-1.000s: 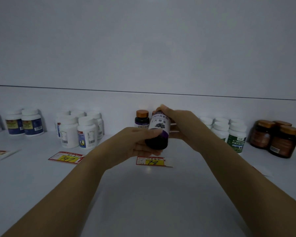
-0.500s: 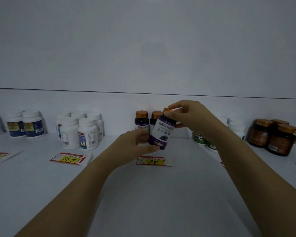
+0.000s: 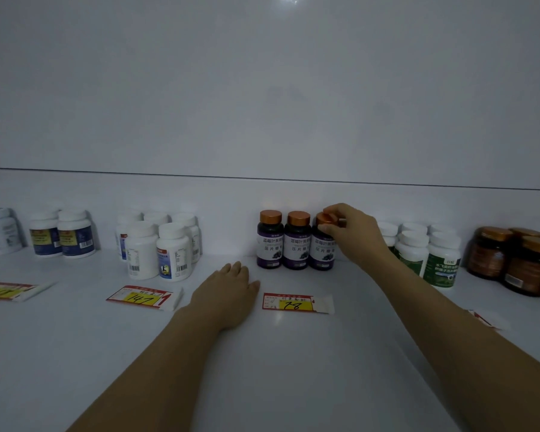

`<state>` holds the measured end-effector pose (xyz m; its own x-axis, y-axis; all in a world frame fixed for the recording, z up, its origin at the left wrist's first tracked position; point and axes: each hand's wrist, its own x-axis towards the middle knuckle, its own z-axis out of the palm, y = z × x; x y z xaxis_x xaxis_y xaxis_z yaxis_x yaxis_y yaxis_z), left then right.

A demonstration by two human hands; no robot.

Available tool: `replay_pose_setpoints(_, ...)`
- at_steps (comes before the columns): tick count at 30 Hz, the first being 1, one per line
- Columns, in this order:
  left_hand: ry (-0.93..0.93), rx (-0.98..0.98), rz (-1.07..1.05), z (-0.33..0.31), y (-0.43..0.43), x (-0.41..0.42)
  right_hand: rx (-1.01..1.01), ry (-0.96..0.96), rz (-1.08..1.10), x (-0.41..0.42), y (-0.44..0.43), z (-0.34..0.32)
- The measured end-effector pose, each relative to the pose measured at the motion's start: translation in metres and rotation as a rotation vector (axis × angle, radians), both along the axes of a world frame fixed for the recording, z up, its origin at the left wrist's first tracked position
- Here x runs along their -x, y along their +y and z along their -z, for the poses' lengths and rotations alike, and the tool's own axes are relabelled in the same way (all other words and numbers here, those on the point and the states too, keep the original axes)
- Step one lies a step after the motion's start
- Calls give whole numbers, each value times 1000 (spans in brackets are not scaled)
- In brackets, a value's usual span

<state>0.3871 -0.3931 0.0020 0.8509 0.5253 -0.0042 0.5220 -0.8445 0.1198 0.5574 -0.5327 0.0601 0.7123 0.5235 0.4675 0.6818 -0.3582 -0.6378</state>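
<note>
Gap between white bottles (image 3: 156, 254) and purple bottles (image 3: 296, 244)

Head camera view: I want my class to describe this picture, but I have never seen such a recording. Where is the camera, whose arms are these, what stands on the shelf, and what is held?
There is no machine here: a person wears one wide-angle camera on the head, looking forward and down, so both arms are the wearer's own. The right hand grips the copper cap of the purple bottle, the rightmost of three alike in a row on the white shelf. The left hand lies flat on the shelf, holding nothing. To the left stand white bottles, to the right green-labelled bottles and brown jars. In front lie price tags, one reading 78.
</note>
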Motion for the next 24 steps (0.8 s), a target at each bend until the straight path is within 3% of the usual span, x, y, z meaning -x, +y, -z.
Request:
replay_pose_setpoints(11, 30, -13, -1, 1, 0, -2, -20, 107, -56, -7, 0, 10)
replay_pose_setpoints(18, -80, 49, -74, -7, -7, 1, -28, 2, 52, -3, -39, -20)
replay_pose_setpoints(24, -197, 23, -39, -46, -62, -3, 259, -193, 83, -27, -108, -48)
